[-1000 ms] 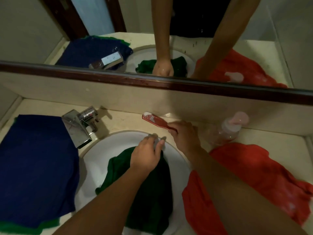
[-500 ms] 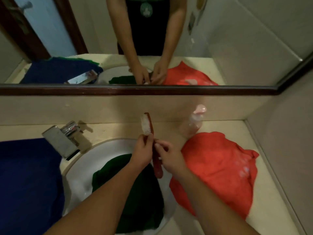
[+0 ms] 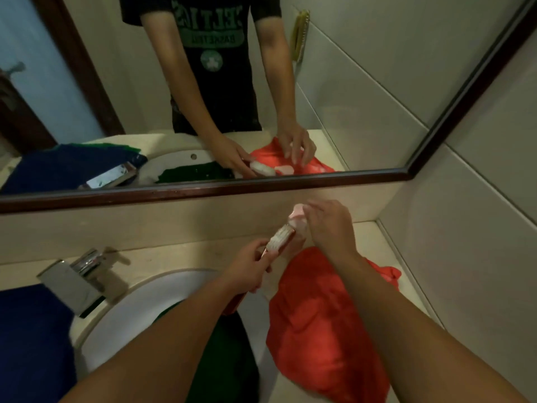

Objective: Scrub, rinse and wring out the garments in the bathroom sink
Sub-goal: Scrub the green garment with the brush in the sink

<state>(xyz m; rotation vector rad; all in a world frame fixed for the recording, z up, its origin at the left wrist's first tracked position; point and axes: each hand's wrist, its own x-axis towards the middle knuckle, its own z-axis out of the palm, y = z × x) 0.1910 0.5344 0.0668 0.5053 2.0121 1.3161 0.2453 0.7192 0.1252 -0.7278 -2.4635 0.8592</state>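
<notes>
Head view, centre frame: my left hand grips the stiff, likely slippery brush by its handle. My right hand curls over the bottle; grip unclear.

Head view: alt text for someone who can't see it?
A left hand grips a red-handled, white-bristled scrub brush while the right hand is at the pink cap of a clear plastic bottle. A dark green garment lies in the white sink; an orange-red garment lies on the counter beside it.
</notes>
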